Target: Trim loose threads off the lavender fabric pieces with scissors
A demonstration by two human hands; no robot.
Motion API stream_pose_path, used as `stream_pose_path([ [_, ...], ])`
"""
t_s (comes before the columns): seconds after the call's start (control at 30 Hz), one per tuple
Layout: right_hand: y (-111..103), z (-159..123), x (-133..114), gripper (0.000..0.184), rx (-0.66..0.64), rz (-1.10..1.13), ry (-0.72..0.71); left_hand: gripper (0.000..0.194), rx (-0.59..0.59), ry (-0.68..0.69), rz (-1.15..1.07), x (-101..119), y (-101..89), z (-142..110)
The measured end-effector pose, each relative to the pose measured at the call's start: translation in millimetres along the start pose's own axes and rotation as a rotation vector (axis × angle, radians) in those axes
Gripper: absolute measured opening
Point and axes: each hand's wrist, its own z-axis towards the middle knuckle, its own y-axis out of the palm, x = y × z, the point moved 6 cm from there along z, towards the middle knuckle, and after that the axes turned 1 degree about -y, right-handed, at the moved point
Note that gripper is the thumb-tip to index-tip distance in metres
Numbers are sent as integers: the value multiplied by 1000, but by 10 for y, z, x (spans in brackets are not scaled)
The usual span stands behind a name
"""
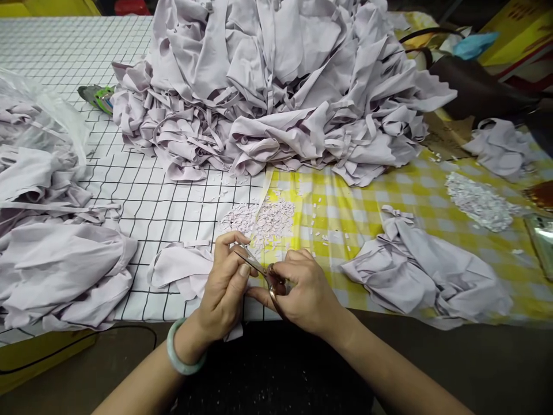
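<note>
From here I see the right hand [307, 291] gripping scissors [268, 274]; beside it, the left hand [225, 288] pinches cloth [179, 268]. Slipping blades [254, 264] could cut its thumb [237, 283].

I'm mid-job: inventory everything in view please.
scissors: 1, metallic, right hand
cloth piece: 1, lilac, by left hand
large cloth pile: 1, lilac, far middle
left cloth pile: 1, lilac, left
cloth bundle: 1, lilac, near right
crumpled cloth: 1, lilac, far right
scrap heaps: 2, pale, middle and right
plastic sheet: 1, clear, by left pile
table covers: 2, white gridded, yellow checked, left and right
cable: 1, black, below table's left
other items: several, mixed colours, outer edges, unclear
bracelet: 1, pale green, left wrist
left hand: 1, bare, near middle
right hand: 1, bare, near middle
</note>
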Motion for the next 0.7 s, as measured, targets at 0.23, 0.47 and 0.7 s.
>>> stream_pose_path([
  [0.23,-4,-104,173,55,97,-151,31,23,-70,-36,8,-112,121,40],
  [0.47,-192,-135,346,49,70,3,211,25,-75,3,202,12,-203,32],
  [0.7,761,-98,-395,45,-375,179,-156,30,145,-170,920,-245,-1419,-649],
])
